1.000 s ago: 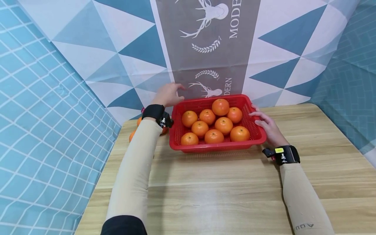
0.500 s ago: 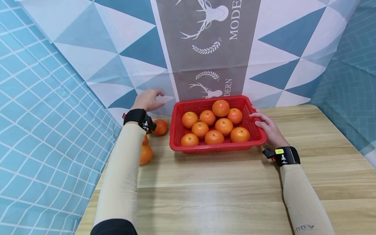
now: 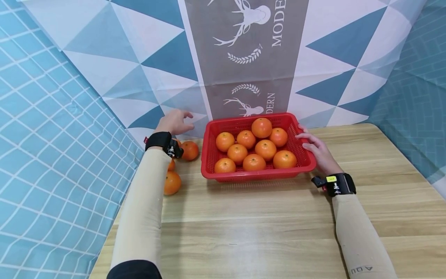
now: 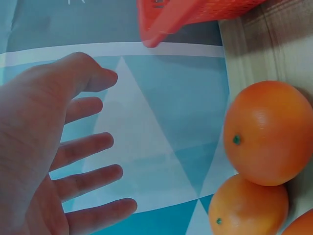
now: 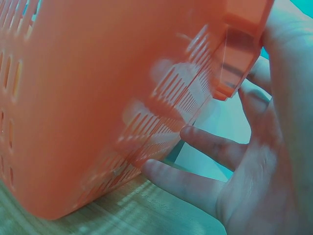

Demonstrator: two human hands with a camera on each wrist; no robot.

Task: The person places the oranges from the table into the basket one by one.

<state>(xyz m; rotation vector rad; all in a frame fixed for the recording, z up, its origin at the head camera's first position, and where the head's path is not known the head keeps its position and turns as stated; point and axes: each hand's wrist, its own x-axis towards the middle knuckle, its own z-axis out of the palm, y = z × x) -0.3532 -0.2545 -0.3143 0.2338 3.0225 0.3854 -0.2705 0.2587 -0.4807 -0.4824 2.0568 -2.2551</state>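
Note:
A red plastic basket (image 3: 258, 176) with slotted walls holds several oranges (image 3: 266, 149) against the back wall. My right hand (image 3: 321, 155) grips its right rim; in the right wrist view, two fingertips (image 5: 155, 170) reach the slotted outer wall. Left of the basket my left hand (image 3: 174, 122) hovers with spread, loosely bent fingers and holds nothing. Below and beside it, loose oranges (image 3: 189, 150) lie on the table, some partly hidden by the wrist and sleeve. In the left wrist view, the nearest loose orange (image 4: 271, 132) is right of the fingers.
The wooden table (image 3: 244, 232) meets a patterned cloth backdrop (image 3: 167, 69) behind the basket. A blue gridded cloth (image 3: 62, 155) hangs along the left side, a teal one (image 3: 418, 97) along the right. Another loose orange (image 3: 172, 183) lies by the left forearm.
My left hand has moved left from above the basket's back left corner to over the loose oranges, which uncovers more of them. The right hand and basket stay put.

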